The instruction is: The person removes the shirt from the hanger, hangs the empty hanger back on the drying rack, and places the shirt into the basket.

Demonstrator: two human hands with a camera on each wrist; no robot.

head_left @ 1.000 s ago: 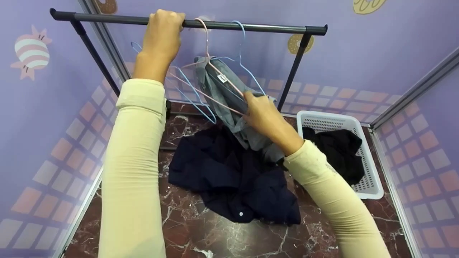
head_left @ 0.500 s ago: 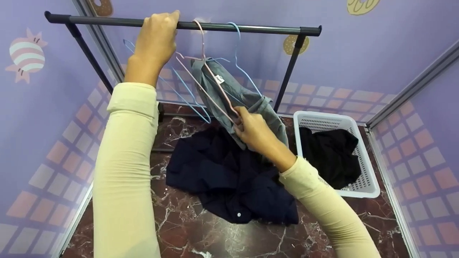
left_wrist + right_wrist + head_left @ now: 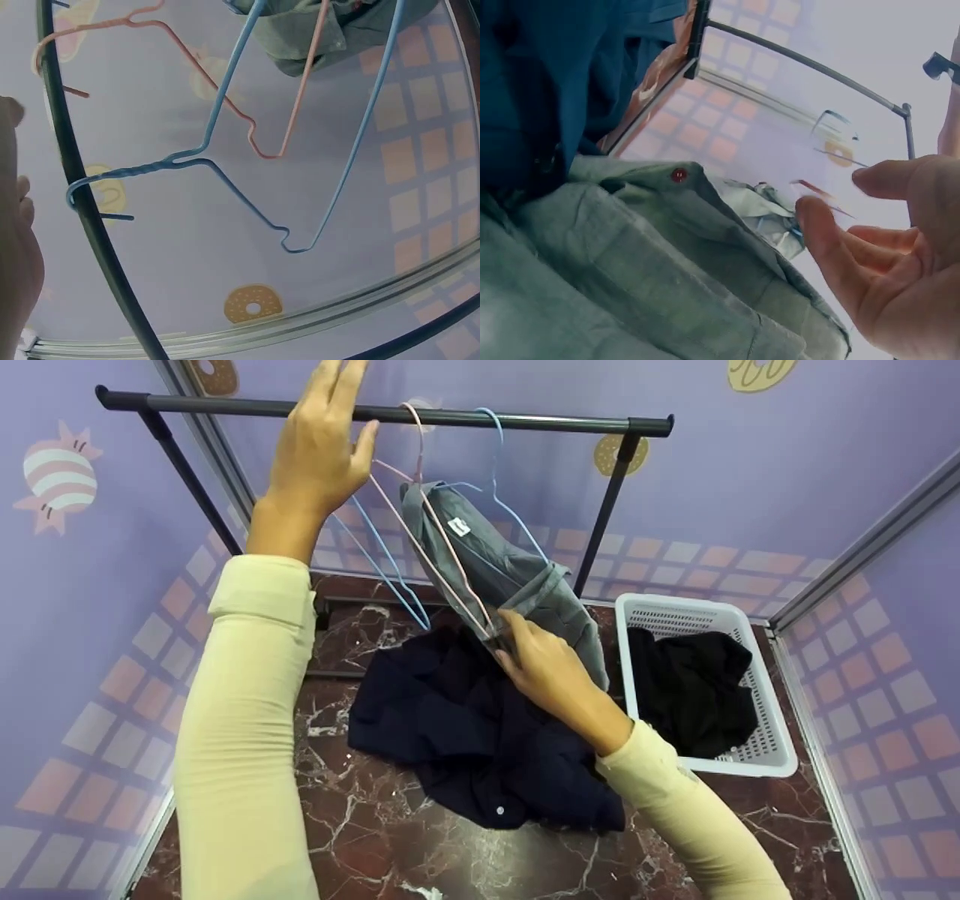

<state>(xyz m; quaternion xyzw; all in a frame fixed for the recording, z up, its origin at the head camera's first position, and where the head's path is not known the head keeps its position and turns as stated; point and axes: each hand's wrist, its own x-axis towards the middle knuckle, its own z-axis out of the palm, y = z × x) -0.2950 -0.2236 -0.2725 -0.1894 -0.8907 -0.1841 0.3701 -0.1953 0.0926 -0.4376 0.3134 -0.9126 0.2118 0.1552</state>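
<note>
Left hand (image 3: 319,454): raised just in front of the rail (image 3: 525,421), fingers straight and spread, holding nothing; apart from the bar, to the left of both hanger hooks.
Pink hanger (image 3: 431,547): hooked on the rail just right of the left hand; long axis slanting down and to the right, lower end meeting the right hand.
Grey shirt (image 3: 517,577): draped on the pink hanger, bunched along the same down-right slant, collar end up near the rail, lower end by the right hand.
Blue hanger (image 3: 495,450): hooked on the rail just right of the pink one, bare wire behind the shirt.
Right hand (image 3: 551,671): the nearer hand, at the low end of hanger and shirt; fingertips touching cloth and wire there, fingers loosely bent; whether pinching, cannot tell.
Dark garment (image 3: 480,735): heaped on the marble floor below.
White basket (image 3: 757,750): far right, black cloth inside.
</note>
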